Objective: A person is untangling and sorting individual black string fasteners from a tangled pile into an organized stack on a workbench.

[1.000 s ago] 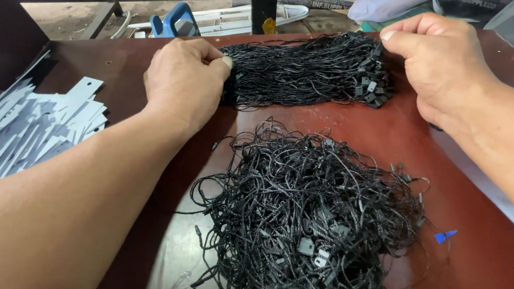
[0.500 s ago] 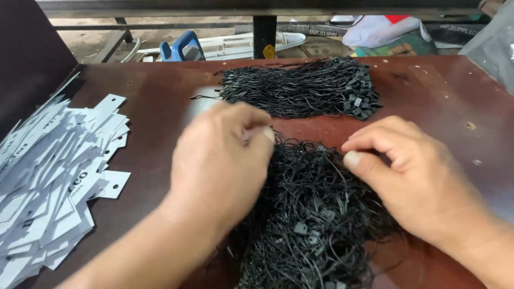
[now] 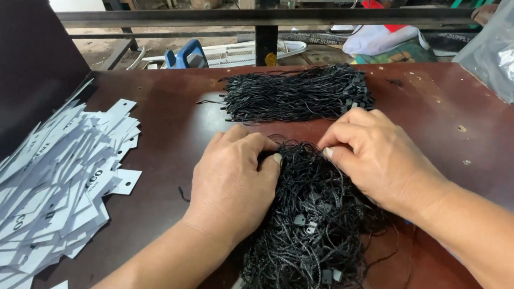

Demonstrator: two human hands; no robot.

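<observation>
A dark reddish-brown table [image 3: 461, 109] carries a tangled heap of black string loops [image 3: 311, 225] near its front edge, a tidier bundle of black strings [image 3: 296, 93] just behind that heap, and a spread of white paper tags [image 3: 46, 191] well to the heap's left.

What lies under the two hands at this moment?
Both the left hand and right hand rest on a tangled pile of black strings; the strings beneath the palms are covered.
</observation>
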